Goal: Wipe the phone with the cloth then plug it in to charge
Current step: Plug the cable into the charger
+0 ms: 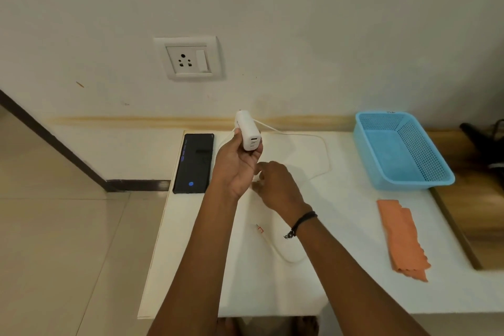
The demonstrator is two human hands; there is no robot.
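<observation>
Phone, black slab w/ lit screen [194, 163], lies flat at white table [341, 267] left edge; left hand [234, 166] grips white charger brick [248, 130]; right hand [278, 185] pinches white cable [326, 153]; orange cloth [401, 237] lies apart, near blue plastic basket [401, 150]

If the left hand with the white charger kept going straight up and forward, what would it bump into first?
Probably the cream wall, right of the white wall socket; nothing shows between it and the left hand holding the white charger block, though depth is unclear.
</observation>
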